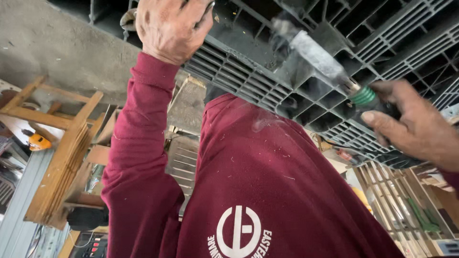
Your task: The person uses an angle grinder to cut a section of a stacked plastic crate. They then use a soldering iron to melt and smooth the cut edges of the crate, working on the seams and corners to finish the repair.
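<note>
The view is taken at a steep tilt. A dark grey moulded plastic pallet with an open grid of ribs fills the upper part of the frame, held against the chest of a maroon long-sleeved shirt. The left hand is seen at the top, its back to the camera, with the fingers curled over the pallet's edge; the fingertips are hidden behind the rim, so the exact grip cannot be told. The right hand is closed around the dark body of a handheld tool with a green ribbed collar. A blurred grey cylindrical front end of the tool is directed into the pallet's ribbing; whether it touches the plastic cannot be told because of the blur. The two hands are well apart. Pale specks are scattered over the shirt. Behind, a wooden frame of light timber is seen at the left, and slatted wooden pieces at the lower right.
</note>
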